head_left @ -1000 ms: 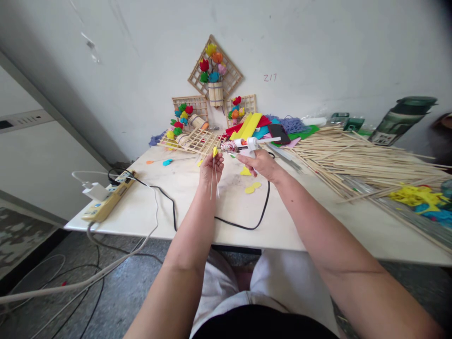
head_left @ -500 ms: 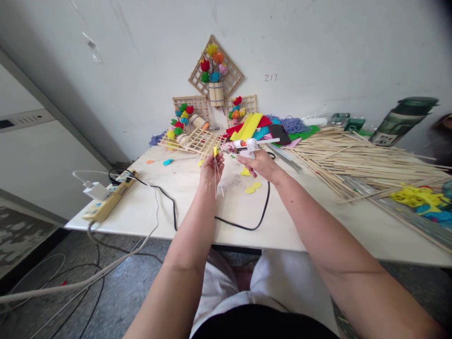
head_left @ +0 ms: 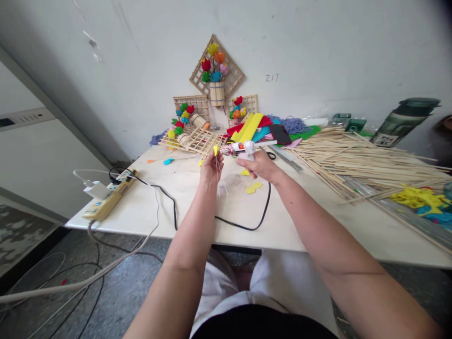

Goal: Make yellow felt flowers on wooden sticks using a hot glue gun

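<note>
My left hand [head_left: 212, 168] pinches a small yellow felt flower [head_left: 216, 150], and thin pale strands hang down from it below my fingers. My right hand [head_left: 259, 165] is wrapped round the grip of a white glue gun [head_left: 249, 147], a glue stick poking out of its back end. The gun's nozzle end points left and sits close beside the flower; whether they touch, I cannot tell. On the table under my right hand lie yellow felt petals [head_left: 251, 189].
A black cord [head_left: 261, 223] loops over the white table [head_left: 197, 228]. To the left lies a power strip [head_left: 106, 202]. Bamboo sticks [head_left: 346, 160] spread across the right side. Lattice panels with felt flowers [head_left: 217, 77] stand at the back, beside coloured felt sheets [head_left: 251, 127]. A dark green bottle [head_left: 402, 122] leans at far right.
The hanging strands have swung slightly to the right. The glue gun has tilted a little and shifted slightly left. Both hands keep their hold.
</note>
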